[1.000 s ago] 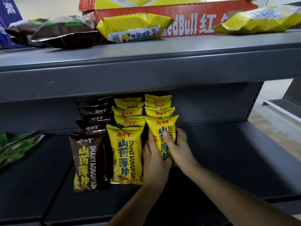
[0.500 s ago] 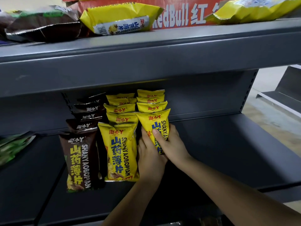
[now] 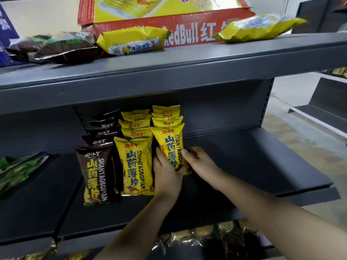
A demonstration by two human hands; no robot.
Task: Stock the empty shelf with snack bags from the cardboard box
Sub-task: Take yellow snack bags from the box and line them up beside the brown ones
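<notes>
On the grey middle shelf (image 3: 253,166) stand three rows of snack bags: a brown row (image 3: 96,175), a yellow row (image 3: 135,166) and a second yellow row behind the front yellow bag (image 3: 170,141). Both hands hold that front bag upright. My left hand (image 3: 166,175) grips its lower left side, and my right hand (image 3: 199,162) holds its right edge. The red cardboard box (image 3: 169,21) sits on the top shelf behind loose bags.
Loose brown bags (image 3: 62,46) and yellow bags (image 3: 131,42) (image 3: 261,29) lie on the top shelf. Green bags (image 3: 16,169) lie at the middle shelf's left. More packets (image 3: 206,239) fill the shelf below. Bare shelf extends to the right of the rows.
The view tilted upward, showing more of the box. My right hand slid from the bag's front to its right edge; the bag stays at the head of the right yellow row.
</notes>
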